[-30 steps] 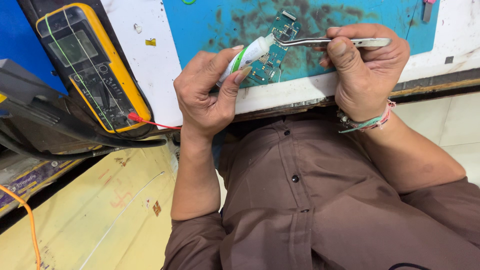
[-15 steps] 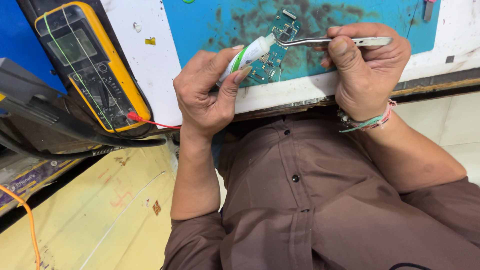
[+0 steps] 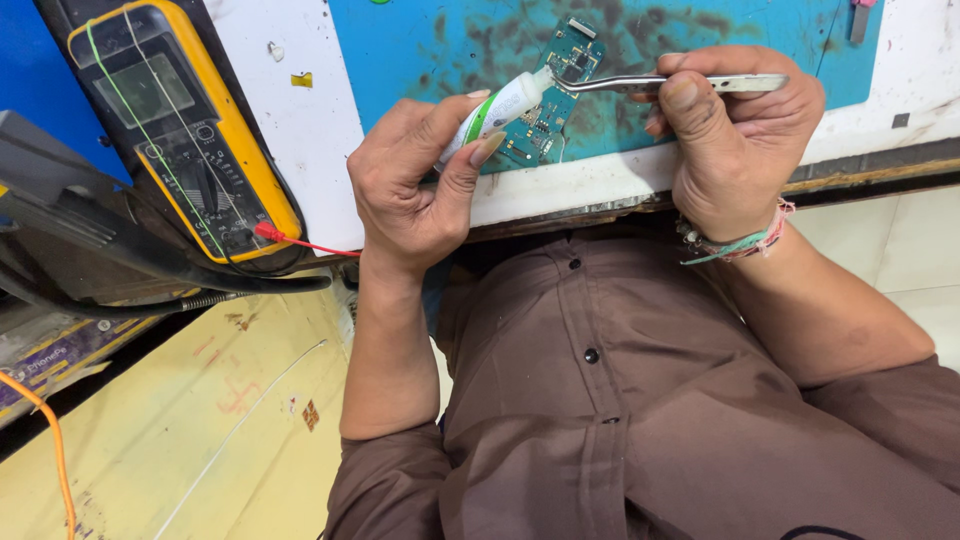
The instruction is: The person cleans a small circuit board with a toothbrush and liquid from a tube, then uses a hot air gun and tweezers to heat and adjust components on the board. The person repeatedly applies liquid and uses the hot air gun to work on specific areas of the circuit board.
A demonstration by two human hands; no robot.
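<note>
- Nearest the camera lay the person's brown shirt [image 3: 620, 400], buttoned down the front.
- The left hand [image 3: 415, 185] curled around a small white tube [image 3: 500, 105] with a green band, thumb and fingers pinching it, nozzle aimed at the circuit board [image 3: 550, 110].
- The right hand [image 3: 735, 140], with thread bracelets [image 3: 745, 240] at the wrist, pressed metal tweezers [image 3: 660, 83] together, tips meeting the tube's nozzle over the board.
- The green board lay on a blue mat [image 3: 450, 40] on the desk [image 3: 300, 120].
- A yellow multimeter [image 3: 175, 120] leaned at the far left.
</note>
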